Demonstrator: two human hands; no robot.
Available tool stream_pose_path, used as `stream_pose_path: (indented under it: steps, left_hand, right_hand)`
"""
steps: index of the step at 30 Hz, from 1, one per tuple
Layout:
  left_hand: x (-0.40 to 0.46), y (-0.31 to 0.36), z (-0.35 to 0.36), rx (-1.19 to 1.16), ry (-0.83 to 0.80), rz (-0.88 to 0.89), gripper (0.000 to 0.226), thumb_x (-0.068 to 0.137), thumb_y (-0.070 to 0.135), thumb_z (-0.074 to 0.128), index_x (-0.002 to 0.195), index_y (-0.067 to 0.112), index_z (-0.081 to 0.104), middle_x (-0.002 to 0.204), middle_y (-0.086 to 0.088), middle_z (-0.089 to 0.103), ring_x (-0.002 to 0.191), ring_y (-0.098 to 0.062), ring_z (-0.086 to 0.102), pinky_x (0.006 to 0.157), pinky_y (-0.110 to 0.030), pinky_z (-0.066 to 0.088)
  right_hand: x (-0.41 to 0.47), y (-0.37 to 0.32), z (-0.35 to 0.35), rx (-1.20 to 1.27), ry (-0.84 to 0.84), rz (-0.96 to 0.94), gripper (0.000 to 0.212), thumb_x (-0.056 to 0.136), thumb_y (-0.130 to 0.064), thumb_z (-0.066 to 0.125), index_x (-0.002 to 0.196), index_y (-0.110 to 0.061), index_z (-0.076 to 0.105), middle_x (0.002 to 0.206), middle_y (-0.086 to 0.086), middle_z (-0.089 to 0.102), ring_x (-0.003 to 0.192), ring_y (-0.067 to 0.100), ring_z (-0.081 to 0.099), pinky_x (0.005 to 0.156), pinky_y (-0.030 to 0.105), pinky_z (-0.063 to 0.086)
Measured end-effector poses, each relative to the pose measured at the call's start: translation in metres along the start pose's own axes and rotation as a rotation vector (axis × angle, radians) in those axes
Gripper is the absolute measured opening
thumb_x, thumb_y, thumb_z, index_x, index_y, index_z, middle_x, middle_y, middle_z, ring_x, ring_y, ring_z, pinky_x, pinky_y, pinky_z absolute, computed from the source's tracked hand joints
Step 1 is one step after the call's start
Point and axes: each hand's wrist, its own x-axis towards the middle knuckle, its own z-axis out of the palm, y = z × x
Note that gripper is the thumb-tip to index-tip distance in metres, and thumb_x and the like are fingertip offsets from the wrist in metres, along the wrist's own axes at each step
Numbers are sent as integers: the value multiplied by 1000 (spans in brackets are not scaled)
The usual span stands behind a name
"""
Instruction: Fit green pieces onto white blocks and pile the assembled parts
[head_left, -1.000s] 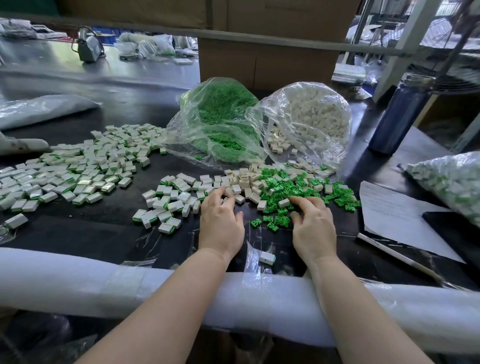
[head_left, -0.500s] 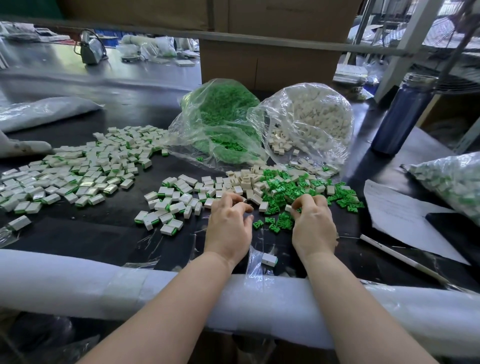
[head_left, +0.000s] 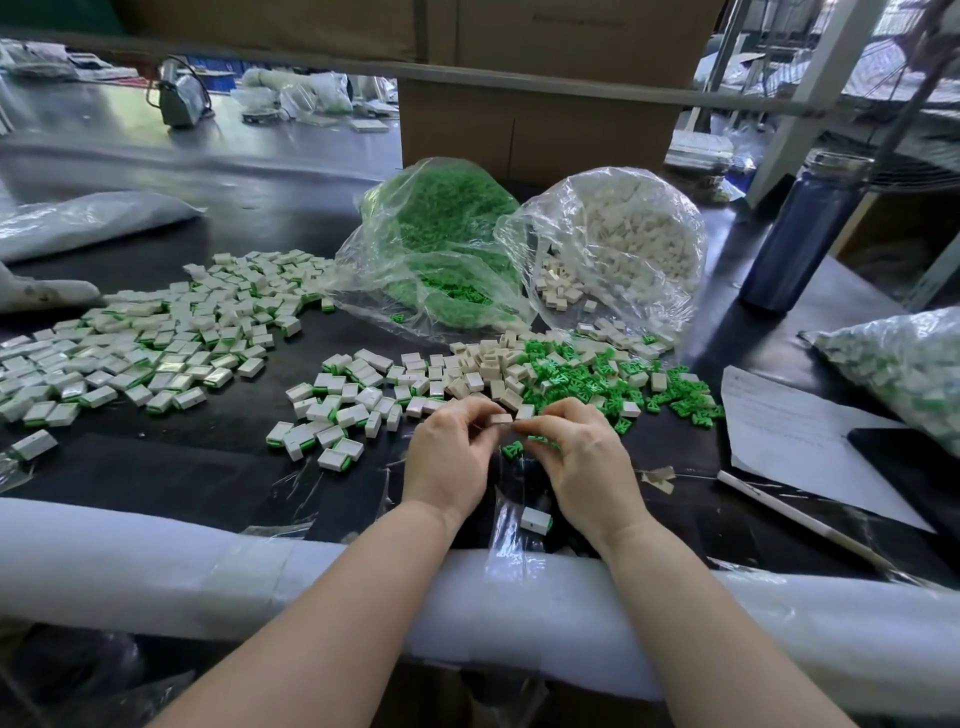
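My left hand (head_left: 451, 457) pinches a small white block (head_left: 500, 419) just above the black table. My right hand (head_left: 582, 457) meets it from the right with its fingertips pinched at the block's end; a green piece (head_left: 540, 440) shows under its fingers. Loose white blocks (head_left: 488, 364) and green pieces (head_left: 597, 379) lie in a heap just beyond the hands. Assembled white-and-green parts lie in a small pile (head_left: 343, 405) to the left and a wide pile (head_left: 156, 338) farther left. One assembled part (head_left: 535, 519) lies between my wrists.
A clear bag of green pieces (head_left: 441, 244) and a bag of white blocks (head_left: 623, 244) stand behind the heap. A blue bottle (head_left: 800, 234), a paper sheet (head_left: 800, 441) and a bag of assembled parts (head_left: 904, 369) are at the right. A white padded roll (head_left: 156, 566) lines the near edge.
Both hands drew back from the heap and came together. The left now holds a white block and the right brings a green piece to it.
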Motion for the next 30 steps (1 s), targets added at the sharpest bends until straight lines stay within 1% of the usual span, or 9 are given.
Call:
stream_pose_path:
  steps: [3, 5, 7, 9, 12, 16, 20, 24, 30]
  left_hand:
    - [1, -3, 1, -81, -20, -66, 11, 85, 17, 66, 96, 19, 69, 81, 9, 65, 80, -8, 62, 71, -4, 44]
    - [1, -3, 1, -102, -38, -81, 9, 85, 19, 66, 93, 21, 68, 79, 11, 64, 80, -8, 62, 72, -8, 45]
    - [1, -3, 1, -120, -54, -93, 5, 85, 22, 66, 88, 25, 66, 79, 11, 64, 81, -9, 63, 75, -13, 47]
    - [1, -3, 0, -142, -77, -101, 6, 84, 24, 67, 83, 29, 63, 80, 10, 66, 82, -9, 64, 77, -16, 48]
    - [1, -3, -1, -162, -143, -104, 5, 84, 26, 67, 82, 28, 63, 82, 6, 69, 83, -10, 65, 80, -22, 51]
    - [0, -2, -1, -189, -233, -90, 11, 83, 27, 67, 88, 18, 66, 84, 2, 69, 83, -14, 65, 84, -32, 52]
    - [0, -2, -1, -219, -266, -77, 12, 83, 26, 68, 88, 16, 67, 84, 0, 68, 82, -16, 64, 85, -37, 52]
    - [-1, -2, 0, -217, -287, -72, 4, 81, 27, 69, 83, 26, 66, 83, 1, 69, 83, -16, 64, 86, -39, 51]
    - [-1, -3, -1, -219, -312, -69, 5, 81, 27, 70, 85, 26, 67, 85, -1, 70, 84, -19, 65, 86, -41, 51]
  right_hand:
    - [0, 1, 3, -162, -80, -33, 20, 90, -29, 58, 106, -26, 71, 110, -3, 55, 106, 19, 44, 88, 32, 30]
    - [-1, 1, 5, -181, -60, -26, 16, 89, -29, 60, 97, -21, 70, 109, -4, 55, 106, 18, 43, 84, 29, 25]
    - [-1, 2, 5, -152, -6, -7, 8, 86, -21, 64, 91, -16, 66, 101, -2, 58, 100, 20, 47, 86, 30, 29]
    - [-1, 4, 3, -58, 46, 29, 4, 85, -13, 65, 89, -12, 64, 93, -1, 62, 92, 20, 51, 86, 32, 37]
    - [-2, 7, -4, 212, 118, 114, 14, 84, -2, 64, 93, -12, 69, 88, -4, 62, 88, 16, 56, 81, 27, 45]
    - [-4, 7, -10, 552, 137, 227, 19, 81, -2, 69, 79, -20, 64, 77, -5, 66, 76, 10, 62, 74, 18, 51]
    - [-4, 8, -12, 602, 137, 245, 17, 79, -5, 72, 75, -19, 63, 73, -4, 64, 68, 1, 58, 68, 14, 49]
    - [-6, 5, -13, 726, 127, 258, 21, 80, 1, 69, 80, -20, 67, 74, -4, 67, 68, -2, 61, 65, 11, 48]
    - [-6, 5, -13, 700, 106, 297, 21, 78, -2, 72, 71, -21, 67, 67, -7, 67, 66, 5, 62, 66, 22, 54]
